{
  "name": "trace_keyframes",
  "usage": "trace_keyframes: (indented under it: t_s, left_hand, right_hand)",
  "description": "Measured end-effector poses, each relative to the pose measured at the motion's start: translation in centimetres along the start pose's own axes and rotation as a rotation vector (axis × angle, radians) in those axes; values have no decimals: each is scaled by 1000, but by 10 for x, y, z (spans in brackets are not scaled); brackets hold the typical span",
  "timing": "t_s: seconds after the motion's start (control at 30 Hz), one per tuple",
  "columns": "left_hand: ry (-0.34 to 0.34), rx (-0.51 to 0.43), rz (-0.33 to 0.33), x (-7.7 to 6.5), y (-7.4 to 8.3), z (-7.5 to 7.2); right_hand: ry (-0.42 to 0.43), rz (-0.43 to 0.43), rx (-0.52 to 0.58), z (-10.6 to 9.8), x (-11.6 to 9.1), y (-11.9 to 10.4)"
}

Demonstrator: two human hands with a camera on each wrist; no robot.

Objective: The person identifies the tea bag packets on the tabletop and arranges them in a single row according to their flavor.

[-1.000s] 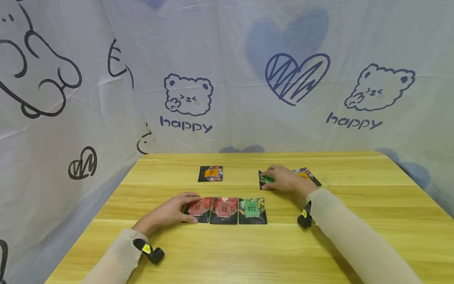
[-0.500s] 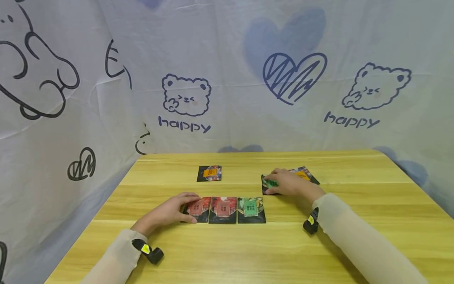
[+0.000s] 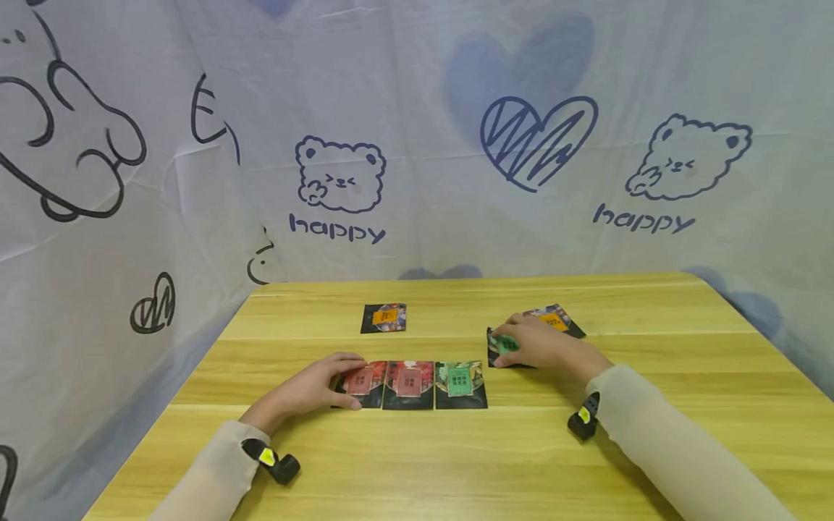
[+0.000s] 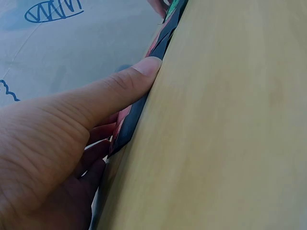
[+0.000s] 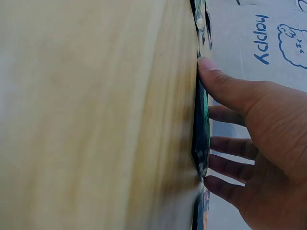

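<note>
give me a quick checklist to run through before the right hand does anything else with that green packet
1. Left hand touching the left red packet: ok.
2. Middle red packet and front green packet in row with it: ok, side by side, near edges about level.
3. Right hand on the second green packet: ok, thumb and fingers touch it.
4. Second green packet in line with the row: not ok, it sits farther back and to the right.
5. Second green packet flat on the table: cannot tell, the hand covers part.
6. Back-left orange-labelled packet apart from both hands: ok.
</note>
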State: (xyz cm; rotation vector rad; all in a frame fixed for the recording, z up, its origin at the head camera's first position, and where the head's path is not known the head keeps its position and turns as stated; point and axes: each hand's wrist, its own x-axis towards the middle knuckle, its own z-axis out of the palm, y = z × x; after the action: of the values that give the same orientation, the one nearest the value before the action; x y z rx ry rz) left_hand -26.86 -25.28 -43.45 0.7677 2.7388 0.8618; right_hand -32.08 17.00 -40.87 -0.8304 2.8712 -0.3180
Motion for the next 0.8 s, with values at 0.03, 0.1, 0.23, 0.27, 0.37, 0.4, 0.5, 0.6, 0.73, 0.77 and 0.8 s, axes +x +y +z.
trace_keyframes:
  t_s: [0.03,0.1,0.23,0.27,0.37,0.4,0.5,0.6,0.73,0.77,0.8]
  left_hand:
    - [-1,0,0,0,0,0]
    - [-3,-1,1,-1,0,1]
    - [-8,-11,-8,-1,0,1]
    - [-8,-14,-10,-1,0,1]
    - [-7,-17,-11,-1,0,1]
    - [-7,-19,-10,-1,0,1]
    - [-3,-8,-5,-1,0,1]
    - [-2,-6,-2,-1,0,1]
    - [-8,-11,1,-1,0,1]
    - [-9,-12,1,0,0,1]
    - [-9,-12,1,0,0,0]
  right_hand:
    - [-1,4,5,0,-2,0]
    - [-1,9,15,1,-6,0]
    - [5,15,39,3,-12,0]
    - [8,13,43,3,-14,0]
    - [17,7,48,4,-17,0]
    - [20,2,47,4,-19,0]
    - [20,1,48,4,-21,-1]
    - [7,7,62,4,-23,-3]
    - [-8,25,76,4,-26,-7]
    - [-6,29,76,5,-27,-8]
    - [-4,33,75,6,-28,-8]
